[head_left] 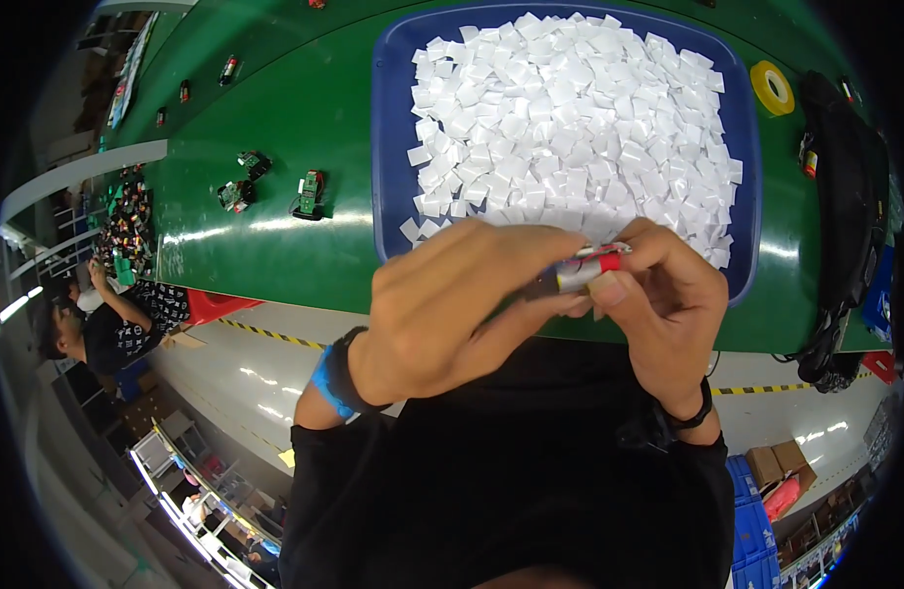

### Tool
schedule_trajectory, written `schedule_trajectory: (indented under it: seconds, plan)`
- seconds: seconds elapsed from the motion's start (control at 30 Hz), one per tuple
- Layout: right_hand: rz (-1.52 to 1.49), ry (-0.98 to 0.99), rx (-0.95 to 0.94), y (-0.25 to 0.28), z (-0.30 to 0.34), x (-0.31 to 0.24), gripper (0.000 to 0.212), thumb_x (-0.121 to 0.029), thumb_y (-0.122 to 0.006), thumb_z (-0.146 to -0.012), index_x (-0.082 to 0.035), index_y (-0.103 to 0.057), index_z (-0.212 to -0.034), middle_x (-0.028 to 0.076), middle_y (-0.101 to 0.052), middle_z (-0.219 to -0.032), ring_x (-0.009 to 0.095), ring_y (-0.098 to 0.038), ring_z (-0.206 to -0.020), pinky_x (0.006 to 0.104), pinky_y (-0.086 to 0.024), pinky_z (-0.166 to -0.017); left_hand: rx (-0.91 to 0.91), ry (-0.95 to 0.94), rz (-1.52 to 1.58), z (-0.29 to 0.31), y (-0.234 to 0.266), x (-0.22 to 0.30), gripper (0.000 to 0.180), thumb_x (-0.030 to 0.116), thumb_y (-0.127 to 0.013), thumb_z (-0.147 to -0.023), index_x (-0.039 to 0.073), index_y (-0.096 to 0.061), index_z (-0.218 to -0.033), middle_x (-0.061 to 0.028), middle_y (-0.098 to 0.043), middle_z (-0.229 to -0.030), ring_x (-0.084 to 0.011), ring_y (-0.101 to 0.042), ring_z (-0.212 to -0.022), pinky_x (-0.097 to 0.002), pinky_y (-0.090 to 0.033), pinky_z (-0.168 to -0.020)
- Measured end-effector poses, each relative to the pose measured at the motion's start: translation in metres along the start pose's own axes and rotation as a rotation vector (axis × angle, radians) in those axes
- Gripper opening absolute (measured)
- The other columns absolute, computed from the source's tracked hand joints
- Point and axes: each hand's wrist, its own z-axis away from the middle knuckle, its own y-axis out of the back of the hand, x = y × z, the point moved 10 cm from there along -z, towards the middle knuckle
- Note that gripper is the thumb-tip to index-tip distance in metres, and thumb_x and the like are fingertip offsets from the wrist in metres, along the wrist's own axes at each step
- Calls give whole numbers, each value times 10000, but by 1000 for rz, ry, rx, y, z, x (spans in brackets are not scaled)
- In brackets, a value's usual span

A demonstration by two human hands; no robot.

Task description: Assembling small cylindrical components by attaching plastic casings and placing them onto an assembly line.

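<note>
Close in front of my chest, over the near edge of the blue tray (393, 128), both my hands are closed around a small cylindrical battery (577, 276). It is silver-grey with a red band at its right end. My left hand (437, 304) grips it from the left with thumb and fingers. At the red end, the thumb and fingers of my right hand (673, 304) pinch it. A thin strip shows along its top, too small to make out. My fingers hide part of the battery. Many glossy white square pieces (560, 118) fill the tray beyond.
Small green circuit boards (310, 194) lie on the green table (275, 108) left of the tray. Yellow tape (772, 88) and a black bag (840, 196) are at the right. Another person (118, 314) works by a pile of parts (126, 226) at the far left.
</note>
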Motion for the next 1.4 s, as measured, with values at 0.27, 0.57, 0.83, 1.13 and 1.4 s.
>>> schedule_trajectory:
  seconds: [0.27,0.57,0.83,1.13,1.4]
  plan:
    - [56,33,-32,-45,3,-42,205,12,-722,-862,55,-664,-1054,95,-630,-911,130,-628,-772,239,-522,-665,-108,568,283,-51,77,-108,304,285,-759,-891,17,-703,-1024,-76,-706,-871,-126,-641,-728,-259,-516,-615]
    - [333,14,6,-67,21,-42,242,58,-688,-836,48,-671,-1076,97,-632,-885,124,-596,-724,239,-471,-699,159,342,-463,-44,217,-236,376,335,-723,-906,-35,-681,-953,-47,-696,-822,-186,-639,-693,-288,-520,-594]
    - [440,51,31,-51,-22,-9,192,85,-691,-828,39,-676,-1014,88,-652,-827,120,-594,-710,227,-445,-686,-55,790,-565,123,195,-198,379,343,-757,-873,8,-642,-1008,-96,-693,-942,-187,-656,-850,-325,-509,-703]
    - [512,130,-126,-100,-37,7,209,85,-743,-793,19,-693,-985,97,-655,-819,157,-619,-713,256,-472,-657,366,792,-218,162,193,-183,194,15,-765,-830,10,-612,-949,-92,-696,-966,-173,-669,-827,-326,-539,-705]
    - [822,575,-194,-132,-28,-26,328,4,-831,-676,18,-709,-981,123,-672,-862,214,-651,-735,292,-512,-631,158,391,-139,79,120,-71,212,-116,-736,-707,14,-644,-847,-127,-682,-1042,-245,-665,-845,-317,-530,-692]
